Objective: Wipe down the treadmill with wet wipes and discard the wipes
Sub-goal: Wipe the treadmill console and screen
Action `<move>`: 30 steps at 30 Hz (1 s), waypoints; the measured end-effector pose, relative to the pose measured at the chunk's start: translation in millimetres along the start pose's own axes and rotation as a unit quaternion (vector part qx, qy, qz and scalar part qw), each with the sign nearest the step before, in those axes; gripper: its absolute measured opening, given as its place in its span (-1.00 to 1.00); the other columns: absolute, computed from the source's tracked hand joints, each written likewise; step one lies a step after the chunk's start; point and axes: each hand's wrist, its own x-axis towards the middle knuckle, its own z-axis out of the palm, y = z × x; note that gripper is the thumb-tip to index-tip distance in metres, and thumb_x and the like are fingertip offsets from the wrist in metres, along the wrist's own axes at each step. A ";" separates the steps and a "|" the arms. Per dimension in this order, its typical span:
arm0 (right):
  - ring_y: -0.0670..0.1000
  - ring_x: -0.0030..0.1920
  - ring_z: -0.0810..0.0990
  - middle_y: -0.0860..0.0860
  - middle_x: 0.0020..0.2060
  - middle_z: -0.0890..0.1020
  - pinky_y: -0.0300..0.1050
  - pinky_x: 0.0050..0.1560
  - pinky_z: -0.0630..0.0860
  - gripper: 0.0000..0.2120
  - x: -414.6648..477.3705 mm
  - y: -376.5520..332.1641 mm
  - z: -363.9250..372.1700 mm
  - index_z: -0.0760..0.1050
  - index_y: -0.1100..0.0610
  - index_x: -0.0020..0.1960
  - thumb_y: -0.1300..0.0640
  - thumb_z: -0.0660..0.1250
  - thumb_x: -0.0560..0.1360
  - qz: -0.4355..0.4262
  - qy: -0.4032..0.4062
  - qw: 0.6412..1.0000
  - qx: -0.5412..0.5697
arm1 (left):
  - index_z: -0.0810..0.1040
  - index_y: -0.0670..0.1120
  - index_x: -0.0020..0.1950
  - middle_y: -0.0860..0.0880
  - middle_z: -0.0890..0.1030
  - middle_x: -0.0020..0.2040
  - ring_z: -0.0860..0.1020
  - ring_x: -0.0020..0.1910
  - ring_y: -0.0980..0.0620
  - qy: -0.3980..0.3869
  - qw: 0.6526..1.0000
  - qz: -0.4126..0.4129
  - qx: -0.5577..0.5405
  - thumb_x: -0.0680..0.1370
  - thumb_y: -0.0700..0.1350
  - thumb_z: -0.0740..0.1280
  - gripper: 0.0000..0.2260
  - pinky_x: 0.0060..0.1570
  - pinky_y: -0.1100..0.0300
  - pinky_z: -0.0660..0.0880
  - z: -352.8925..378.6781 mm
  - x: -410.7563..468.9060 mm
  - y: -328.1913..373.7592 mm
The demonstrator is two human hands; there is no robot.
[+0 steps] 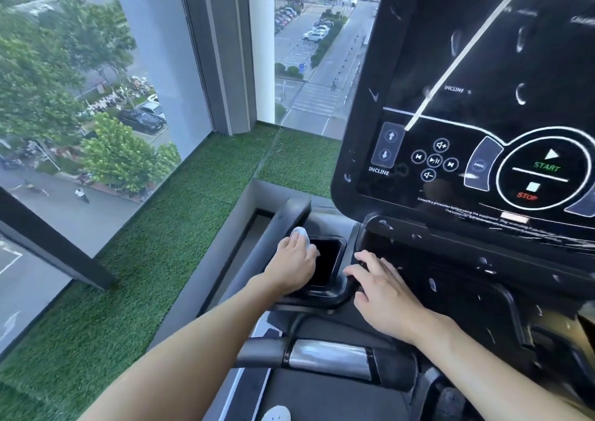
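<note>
One glossy black treadmill stands beside green artificial turf and tall windows.

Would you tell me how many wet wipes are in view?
1: the wet wipe, gripped by the left hand at the cup holder. The white object at the bottom is unclear; others may be hidden.

Up and right of the left hand's grip on the wipe, the treadmill console reads "INCLINE" under its arrow keys, "INCLINE %" higher, "PROG" on a grey key, and green "START" above red "STOP".
</note>
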 end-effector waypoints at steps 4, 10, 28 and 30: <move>0.13 0.46 0.19 -0.13 0.46 0.14 -0.04 0.54 0.05 -0.57 2.3 4.0 3.7 0.36 -0.05 0.40 0.22 0.15 0.56 0.017 -0.002 1.000 0.021 | 0.45 -0.29 0.09 -0.22 0.40 0.10 0.37 0.21 -0.22 -0.037 0.997 -0.007 -0.065 0.56 -0.11 -0.17 -0.54 0.28 -0.13 0.28 1.0 26.5 -2.6; 0.03 0.53 0.11 -0.13 0.52 0.09 -0.19 0.52 -0.14 -0.53 2.3 3.0 -1.1 0.32 0.00 0.47 0.26 0.15 0.59 0.024 -0.008 0.999 0.043 | 0.35 -0.26 0.42 -0.14 0.35 0.47 0.17 0.46 0.09 -0.059 0.983 0.136 -0.106 0.55 -0.14 0.00 -0.53 0.49 0.15 0.05 2.4 18.1 27.2; -0.04 0.40 0.29 -0.08 0.40 0.33 -0.16 0.44 0.11 -0.56 2.9 -1.4 -3.3 0.30 0.06 0.42 0.25 0.15 0.56 -0.005 0.037 0.999 -0.007 | 0.49 -0.12 0.41 0.00 0.42 0.48 0.31 0.44 0.05 -0.072 0.982 0.170 -0.024 0.59 -0.15 0.05 -0.56 0.47 0.24 0.13 3.7 -70.0 8.6; -0.03 0.44 0.25 -0.07 0.40 0.32 -0.12 0.50 0.08 -0.55 3.5 -1.9 -1.4 0.29 0.05 0.43 0.24 0.14 0.55 -0.015 0.033 0.999 -0.025 | 0.48 -0.11 0.43 0.01 0.43 0.46 0.30 0.45 0.08 -0.070 0.984 0.160 -0.018 0.63 -0.16 0.07 -0.60 0.43 0.32 0.11 0.4 -79.5 4.8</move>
